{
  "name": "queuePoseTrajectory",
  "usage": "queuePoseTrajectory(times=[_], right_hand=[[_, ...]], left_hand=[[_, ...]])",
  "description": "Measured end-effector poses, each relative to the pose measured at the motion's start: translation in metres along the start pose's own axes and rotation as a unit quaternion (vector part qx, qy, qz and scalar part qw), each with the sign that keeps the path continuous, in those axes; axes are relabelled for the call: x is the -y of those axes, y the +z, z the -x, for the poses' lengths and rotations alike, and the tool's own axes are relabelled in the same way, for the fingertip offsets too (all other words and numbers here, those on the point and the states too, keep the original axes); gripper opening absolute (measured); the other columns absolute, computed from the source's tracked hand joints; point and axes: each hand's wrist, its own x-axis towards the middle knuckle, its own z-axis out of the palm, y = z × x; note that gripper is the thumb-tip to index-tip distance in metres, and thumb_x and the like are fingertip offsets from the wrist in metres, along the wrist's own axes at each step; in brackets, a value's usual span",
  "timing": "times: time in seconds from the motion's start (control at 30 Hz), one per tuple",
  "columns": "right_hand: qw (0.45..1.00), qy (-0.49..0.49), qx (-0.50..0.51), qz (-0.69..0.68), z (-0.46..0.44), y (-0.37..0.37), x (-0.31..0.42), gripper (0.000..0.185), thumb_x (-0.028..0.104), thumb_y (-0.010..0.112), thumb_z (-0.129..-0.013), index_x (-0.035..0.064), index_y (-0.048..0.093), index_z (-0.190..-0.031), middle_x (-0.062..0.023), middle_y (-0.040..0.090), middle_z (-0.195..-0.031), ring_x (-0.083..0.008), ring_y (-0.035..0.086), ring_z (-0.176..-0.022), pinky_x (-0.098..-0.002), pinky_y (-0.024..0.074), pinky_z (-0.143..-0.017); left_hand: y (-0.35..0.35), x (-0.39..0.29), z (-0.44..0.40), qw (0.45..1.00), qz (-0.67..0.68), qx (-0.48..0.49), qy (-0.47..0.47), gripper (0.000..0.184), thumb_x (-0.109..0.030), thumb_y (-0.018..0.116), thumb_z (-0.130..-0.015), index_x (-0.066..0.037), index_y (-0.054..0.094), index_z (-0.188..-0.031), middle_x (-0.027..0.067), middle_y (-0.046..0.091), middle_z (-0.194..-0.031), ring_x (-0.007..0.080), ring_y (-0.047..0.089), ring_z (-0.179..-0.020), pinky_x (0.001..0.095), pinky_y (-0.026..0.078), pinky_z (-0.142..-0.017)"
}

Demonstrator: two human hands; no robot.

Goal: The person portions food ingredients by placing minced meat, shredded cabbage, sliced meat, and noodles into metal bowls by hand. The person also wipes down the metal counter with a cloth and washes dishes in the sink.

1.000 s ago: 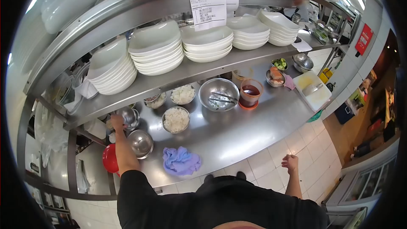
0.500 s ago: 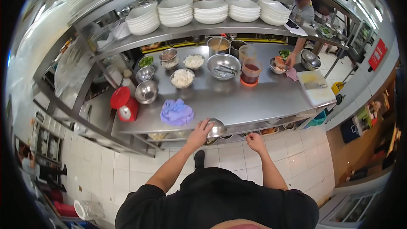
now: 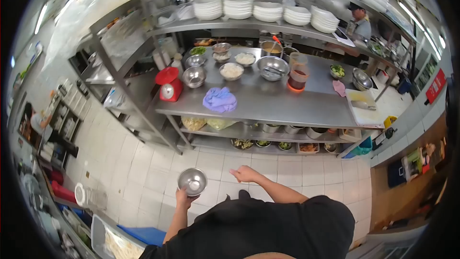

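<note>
My left hand (image 3: 184, 197) grips the rim of an empty-looking metal bowl (image 3: 192, 181) above the tiled floor, away from the counter. To its right, my right hand (image 3: 244, 173) hangs in the air with a finger stretched out and nothing in it. Beyond both hands stands the steel counter (image 3: 268, 103) with a purple cloth (image 3: 220, 99), a red scale (image 3: 168, 84), a bowl of white rice (image 3: 232, 71) and a large metal bowl (image 3: 273, 68) with a utensil in it.
A white board (image 3: 362, 108) lies at the counter's right end. Stacked white dishes (image 3: 268, 12) line the shelf above. Food containers (image 3: 242, 143) sit below. At lower left is a tub (image 3: 112, 242). Another person (image 3: 362, 24) stands behind the counter, and one more (image 3: 40, 124) is at far left.
The view has swung left and away from the counter. My left hand reached to the bowls at the left, then took a metal bowl away. My right hand has moved left.
</note>
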Motion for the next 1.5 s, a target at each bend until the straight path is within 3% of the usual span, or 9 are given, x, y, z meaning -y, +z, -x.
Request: queuePoseTrajectory(times=[0.03, 0.13, 0.43, 0.6, 0.9, 1.13, 1.2, 1.3, 1.5], right_hand=[[0.990, 0.073, 0.119, 0.001, -0.005, 0.012, 0.018, 0.060, 0.037, 0.072, -0.087, 0.0085, 0.059, -0.138, -0.0193, 0.050, -0.148, -0.0361, 0.054, -0.127, -0.0459, 0.0464, -0.102], [0.954, -0.122, -0.146, 0.231, -0.003, 0.073, 0.075, 0.059, 0.032, 0.073, -0.083, 0.0102, 0.060, -0.137, -0.0195, 0.059, -0.134, -0.0339, 0.054, -0.126, -0.0465, 0.0457, -0.102], [0.823, -0.480, 0.185, 0.242, -0.129, 0.294, 0.302, 0.042, 0.028, 0.075, -0.086, 0.0044, 0.067, -0.119, -0.0196, 0.071, -0.109, -0.0333, 0.068, -0.102, -0.0457, 0.0536, -0.089], [0.777, -0.540, 0.259, 0.197, -0.067, 0.438, 0.468, 0.031, 0.017, 0.073, -0.088, -0.0005, 0.069, -0.113, -0.0176, 0.073, -0.102, -0.0252, 0.072, -0.090, -0.0373, 0.0577, -0.076], [0.695, -0.580, 0.404, 0.133, 0.005, 0.631, 0.594, 0.039, 0.021, 0.078, -0.085, -0.0003, 0.070, -0.116, -0.0181, 0.073, -0.107, -0.0263, 0.071, -0.098, -0.0364, 0.0583, -0.081], [0.532, -0.745, 0.357, 0.184, -0.004, 0.873, 0.796, 0.052, 0.018, 0.076, -0.074, 0.0032, 0.068, -0.124, -0.0231, 0.071, -0.115, -0.0376, 0.068, -0.109, -0.0458, 0.0526, -0.097], [0.334, -0.775, 0.402, 0.354, -0.004, 0.930, 0.830, 0.055, 0.015, 0.072, -0.074, 0.0107, 0.066, -0.129, -0.0245, 0.069, -0.118, -0.0373, 0.067, -0.113, -0.0468, 0.0527, -0.098], [0.226, -0.749, 0.355, 0.511, 0.028, 0.924, 0.825, 0.055, 0.014, 0.070, -0.074, 0.0165, 0.065, -0.129, -0.0226, 0.069, -0.120, -0.0364, 0.066, -0.114, -0.0466, 0.0531, -0.098], [0.231, -0.766, 0.345, 0.492, -0.013, 0.992, 0.802, 0.046, 0.013, 0.071, -0.075, 0.0168, 0.070, -0.121, -0.0162, 0.072, -0.115, -0.0365, 0.068, -0.108, -0.0456, 0.0549, -0.094]], left_hand=[[-0.031, 0.011, 0.012, 0.999, 0.022, -0.023, 0.009, 0.050, -0.019, 0.044, -0.100, -0.011, 0.033, -0.148, 0.0250, 0.049, -0.140, 0.0485, 0.062, -0.114, 0.0699, 0.057, -0.082], [-0.111, 0.026, 0.059, 0.992, 0.099, -0.052, 0.049, 0.052, -0.031, 0.048, -0.103, -0.013, 0.033, -0.149, 0.0209, 0.049, -0.142, 0.0455, 0.062, -0.117, 0.0695, 0.056, -0.081], [-0.255, 0.047, 0.356, 0.891, 0.341, -0.157, 0.254, 0.048, -0.033, 0.048, -0.106, -0.003, 0.050, -0.144, 0.0143, 0.061, -0.136, 0.0279, 0.064, -0.120, 0.0446, 0.052, -0.104], [-0.244, 0.118, 0.486, 0.756, 0.394, -0.441, 0.279, 0.058, -0.039, 0.066, -0.098, -0.008, 0.048, -0.144, 0.0068, 0.058, -0.135, 0.0170, 0.055, -0.124, 0.0327, 0.048, -0.099], [-0.193, 0.214, 0.506, 0.558, 0.575, -0.492, 0.342, 0.053, -0.040, 0.061, -0.101, -0.006, 0.052, -0.139, 0.0088, 0.062, -0.131, 0.0194, 0.060, -0.120, 0.0358, 0.049, -0.101], [-0.234, 0.178, 0.480, 0.417, 0.616, -0.583, 0.328, 0.051, -0.041, 0.055, -0.103, -0.003, 0.055, -0.136, 0.0120, 0.064, -0.131, 0.0241, 0.062, -0.120, 0.0402, 0.049, -0.104], [-0.253, 0.154, 0.481, 0.403, 0.610, -0.596, 0.332, 0.051, -0.041, 0.054, -0.104, -0.002, 0.055, -0.137, 0.0121, 0.064, -0.131, 0.0245, 0.062, -0.120, 0.0405, 0.049, -0.104], [-0.276, 0.113, 0.479, 0.379, 0.614, -0.590, 0.362, 0.052, -0.041, 0.052, -0.104, -0.002, 0.053, -0.138, 0.0128, 0.064, -0.131, 0.0256, 0.062, -0.121, 0.0416, 0.049, -0.105], [-0.319, 0.044, 0.482, 0.345, 0.607, -0.585, 0.413, 0.054, -0.039, 0.054, -0.104, 0.000, 0.051, -0.141, 0.0132, 0.062, -0.133, 0.0246, 0.062, -0.121, 0.0394, 0.050, -0.103]])
